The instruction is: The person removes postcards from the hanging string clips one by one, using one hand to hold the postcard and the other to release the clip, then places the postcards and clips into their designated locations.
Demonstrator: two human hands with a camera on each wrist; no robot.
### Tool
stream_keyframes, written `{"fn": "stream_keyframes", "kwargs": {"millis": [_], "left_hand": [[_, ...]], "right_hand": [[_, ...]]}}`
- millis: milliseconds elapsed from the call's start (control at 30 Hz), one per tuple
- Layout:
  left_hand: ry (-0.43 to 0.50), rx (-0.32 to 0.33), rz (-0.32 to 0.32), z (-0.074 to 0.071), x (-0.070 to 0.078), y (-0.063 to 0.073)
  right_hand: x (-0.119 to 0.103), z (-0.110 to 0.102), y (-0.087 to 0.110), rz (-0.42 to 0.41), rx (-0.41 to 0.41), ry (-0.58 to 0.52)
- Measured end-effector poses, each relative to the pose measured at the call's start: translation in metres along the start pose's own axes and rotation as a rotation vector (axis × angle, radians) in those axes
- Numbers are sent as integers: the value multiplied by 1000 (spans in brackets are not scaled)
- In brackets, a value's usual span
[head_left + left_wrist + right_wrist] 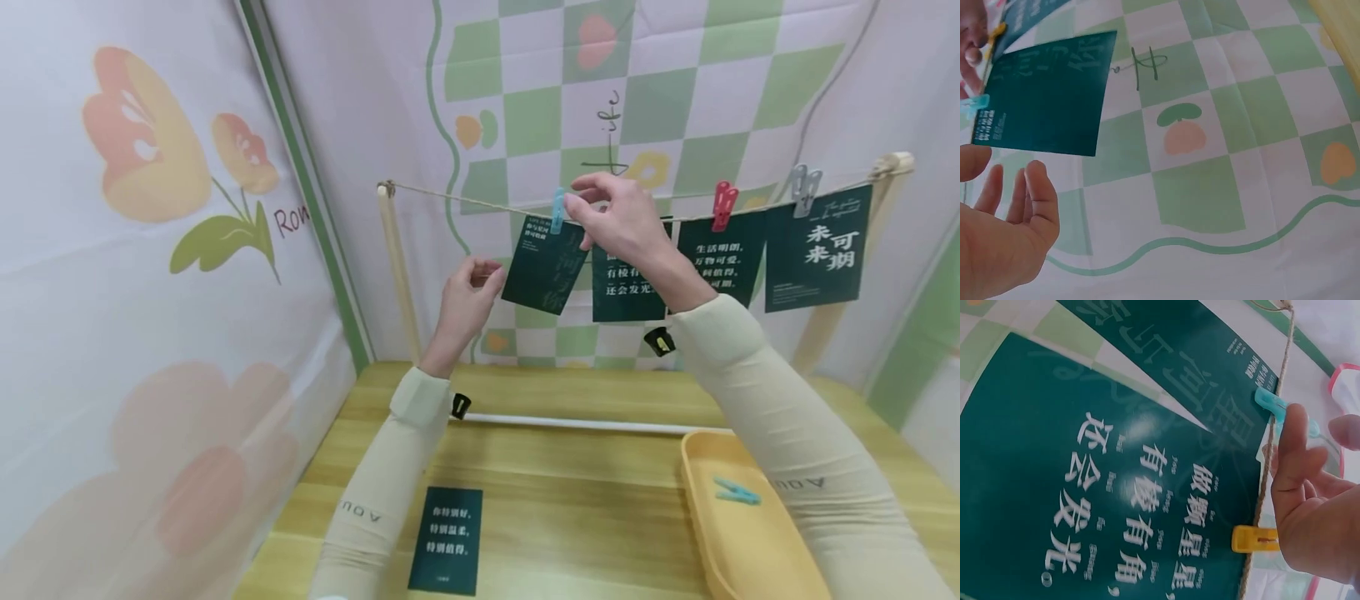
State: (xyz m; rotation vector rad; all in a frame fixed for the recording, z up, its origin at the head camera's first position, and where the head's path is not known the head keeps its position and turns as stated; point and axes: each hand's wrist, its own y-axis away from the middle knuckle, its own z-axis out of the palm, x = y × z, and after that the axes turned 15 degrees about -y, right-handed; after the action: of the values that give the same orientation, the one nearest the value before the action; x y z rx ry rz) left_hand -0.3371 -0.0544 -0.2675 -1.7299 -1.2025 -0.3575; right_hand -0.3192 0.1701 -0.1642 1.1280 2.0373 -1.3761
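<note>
On one cord (pixel 472 201) hang four cards (pixel 543 267).

A dark green rectangular card (pixel 543 265) with pale print hangs at a tilt, its lower end slanting toward the left. A light-blue clothespin (pixel 557 212) clips its top edge to the twine (pixel 1263 487), standing nearly upright in the head view.

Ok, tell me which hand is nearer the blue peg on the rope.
Right. The right hand is beside the blue peg; the left hand is lower, farther left.
</note>
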Motion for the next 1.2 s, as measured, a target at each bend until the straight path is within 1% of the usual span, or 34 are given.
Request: {"fn": "stream_keyframes", "kwargs": {"millis": [133, 300, 500, 700, 833, 1000, 1100, 1200], "left_hand": [[-2, 2, 11, 2, 0, -10], [-7, -6, -1, 8, -1, -15], [-13, -22, -26, 16, -2, -17], [-54, -33, -23, 20, 0, -21], [-88, -31, -16, 22, 3, -24], [-114, -8, -8, 24, 3, -25], [-102, -1, -3, 25, 2, -24], [-78, -11, -2, 24, 2, -23]], "right_hand": [[0, 4, -4, 19, -4, 12], [1, 6, -7, 49, -11, 30], [-1, 7, -10, 76, -39, 42], [-10, 8, -16, 73, -90, 115], [-14, 9, -17, 86, -82, 145], [-11, 11, -17, 87, -77, 151], [-8, 11, -16, 88, -78, 137], [-8, 11, -16, 82, -75, 133]]}}
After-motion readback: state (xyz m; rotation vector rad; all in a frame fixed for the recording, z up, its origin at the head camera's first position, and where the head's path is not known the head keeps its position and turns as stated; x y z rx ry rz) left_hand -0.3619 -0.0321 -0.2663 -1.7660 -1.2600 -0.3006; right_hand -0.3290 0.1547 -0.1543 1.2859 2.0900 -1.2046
